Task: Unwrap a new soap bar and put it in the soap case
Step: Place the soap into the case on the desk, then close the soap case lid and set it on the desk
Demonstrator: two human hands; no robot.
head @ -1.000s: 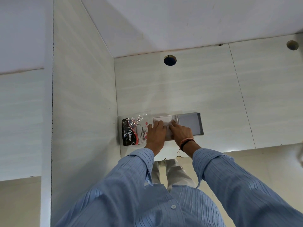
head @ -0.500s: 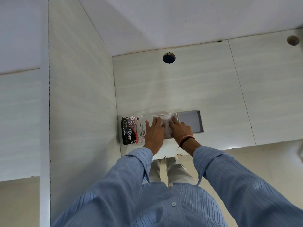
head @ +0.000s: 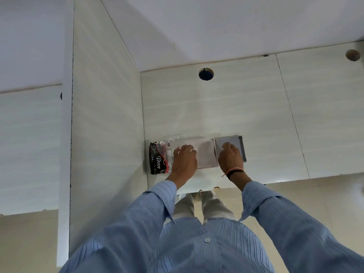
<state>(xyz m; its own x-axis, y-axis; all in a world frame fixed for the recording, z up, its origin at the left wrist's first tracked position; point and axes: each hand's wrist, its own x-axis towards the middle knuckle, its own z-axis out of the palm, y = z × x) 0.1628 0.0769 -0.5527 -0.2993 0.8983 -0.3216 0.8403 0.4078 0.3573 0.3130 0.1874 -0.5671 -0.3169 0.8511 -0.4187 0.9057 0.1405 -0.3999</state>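
Observation:
A white square soap case [head: 204,154] lies open-side up on the tiled ledge [head: 275,138], and I see no soap in it. A grey lid [head: 241,148] lies right against its right side. To the left lies a wrapped Dove soap pack [head: 157,161], black and red with a clear end. My left hand [head: 184,161] grips the case's left edge, partly over the pack. My right hand [head: 229,156] sits on the grey lid with fingers curled over it.
A tiled side wall [head: 106,134] stands just left of the pack. A round hole [head: 205,74] opens at the back of the ledge, and a second hole [head: 352,55] at the far right. The ledge's front edge [head: 285,181] runs just below my wrists.
Both hands were pressed together on the white case. My right hand has moved right onto the grey lid, and my left hand has slid to the case's left edge, uncovering the case.

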